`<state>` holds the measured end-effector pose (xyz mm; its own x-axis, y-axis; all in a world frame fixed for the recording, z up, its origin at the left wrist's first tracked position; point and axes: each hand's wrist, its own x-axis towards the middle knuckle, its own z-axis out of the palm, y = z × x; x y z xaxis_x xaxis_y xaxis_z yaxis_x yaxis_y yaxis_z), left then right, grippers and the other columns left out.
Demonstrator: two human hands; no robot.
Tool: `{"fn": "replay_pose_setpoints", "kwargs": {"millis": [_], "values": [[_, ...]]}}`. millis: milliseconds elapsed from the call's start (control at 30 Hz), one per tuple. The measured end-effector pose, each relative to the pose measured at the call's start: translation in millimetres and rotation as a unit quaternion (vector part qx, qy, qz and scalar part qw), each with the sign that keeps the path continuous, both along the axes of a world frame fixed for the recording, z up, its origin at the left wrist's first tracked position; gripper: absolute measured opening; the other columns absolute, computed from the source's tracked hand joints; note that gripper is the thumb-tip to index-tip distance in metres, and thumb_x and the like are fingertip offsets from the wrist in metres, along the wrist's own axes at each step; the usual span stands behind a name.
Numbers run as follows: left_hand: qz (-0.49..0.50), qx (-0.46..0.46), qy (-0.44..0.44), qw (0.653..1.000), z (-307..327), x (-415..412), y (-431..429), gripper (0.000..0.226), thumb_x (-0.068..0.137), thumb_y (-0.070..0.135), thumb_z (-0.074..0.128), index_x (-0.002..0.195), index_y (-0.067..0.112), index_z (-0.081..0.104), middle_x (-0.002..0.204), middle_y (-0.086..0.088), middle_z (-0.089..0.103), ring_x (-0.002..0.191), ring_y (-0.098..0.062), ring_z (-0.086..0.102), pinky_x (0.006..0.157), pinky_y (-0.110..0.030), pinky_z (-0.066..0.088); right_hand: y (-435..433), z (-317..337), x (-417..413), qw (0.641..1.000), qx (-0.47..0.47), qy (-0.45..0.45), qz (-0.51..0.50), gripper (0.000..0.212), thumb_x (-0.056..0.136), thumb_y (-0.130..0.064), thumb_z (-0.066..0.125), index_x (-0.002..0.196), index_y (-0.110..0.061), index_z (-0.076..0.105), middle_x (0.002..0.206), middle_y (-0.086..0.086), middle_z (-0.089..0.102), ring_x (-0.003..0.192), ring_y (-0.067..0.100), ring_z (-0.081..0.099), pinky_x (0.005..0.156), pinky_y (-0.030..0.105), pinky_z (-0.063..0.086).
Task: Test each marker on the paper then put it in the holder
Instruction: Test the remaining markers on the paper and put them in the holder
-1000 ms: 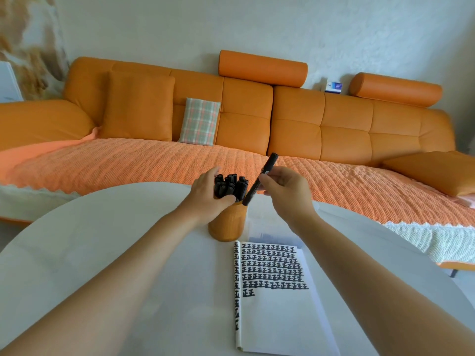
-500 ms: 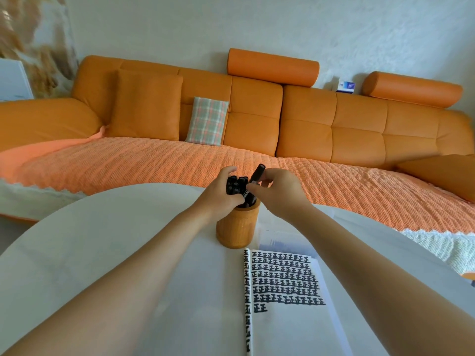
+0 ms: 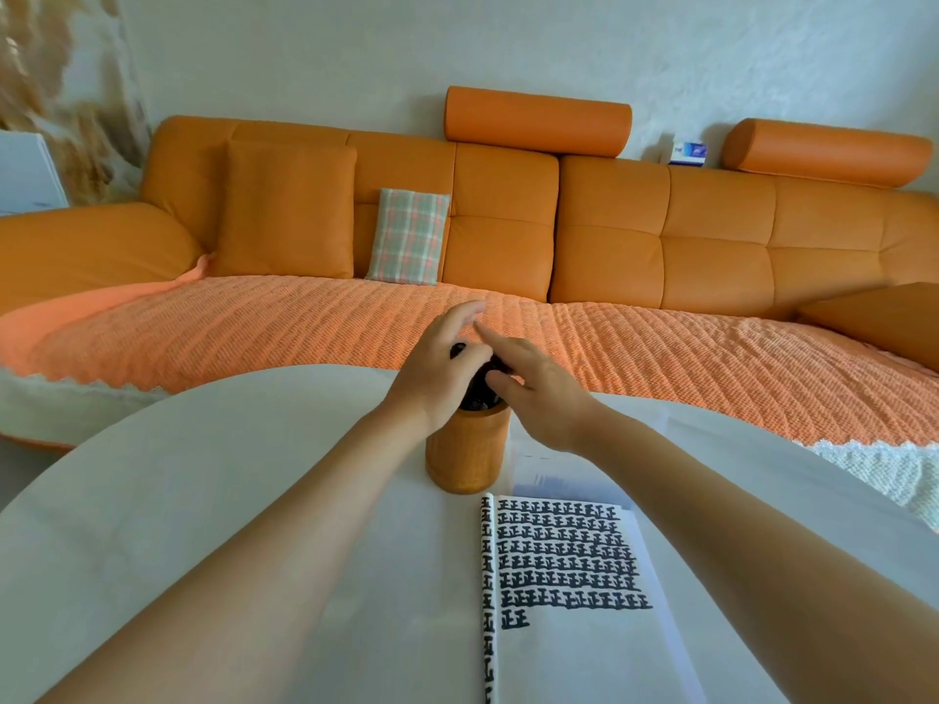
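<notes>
A white round table (image 3: 203, 475) fills the near ground. On it stands an orange holder (image 3: 465, 449) with black markers (image 3: 480, 386) upright inside. The left hand (image 3: 437, 368) is against the markers from the left, thumb across their tops and fingers reaching past them; blur hides whether it grips. The right hand (image 3: 538, 393) hovers at the markers from the right, fingers straight. Near and right of the holder lies paper (image 3: 574, 642) covered in rows of black marks. Beyond the table runs an orange sofa (image 3: 660, 236) with a plaid cushion (image 3: 409, 236).
</notes>
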<state>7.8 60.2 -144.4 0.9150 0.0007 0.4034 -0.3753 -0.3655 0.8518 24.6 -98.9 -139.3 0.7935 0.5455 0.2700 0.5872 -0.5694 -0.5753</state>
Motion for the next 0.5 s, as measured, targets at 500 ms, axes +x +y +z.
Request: {"fn": "replay_pose_setpoints", "kwargs": {"millis": [500], "values": [[0.077, 0.354, -0.046, 0.931, 9, 7, -3, 0.029, 0.095, 0.045, 0.050, 0.120, 0.038, 0.062, 0.131, 0.019, 0.057, 0.123, -0.012, 0.048, 0.093, -0.035, 0.045, -59, -9, 25, 0.919, -0.362, 0.150, -0.040, 0.030, 0.097, -0.018, 0.052, 0.113, -0.032, 0.073, 0.122, -0.012, 0.068, 0.112, 0.013, 0.061, 0.103, 0.031, 0.045]]}}
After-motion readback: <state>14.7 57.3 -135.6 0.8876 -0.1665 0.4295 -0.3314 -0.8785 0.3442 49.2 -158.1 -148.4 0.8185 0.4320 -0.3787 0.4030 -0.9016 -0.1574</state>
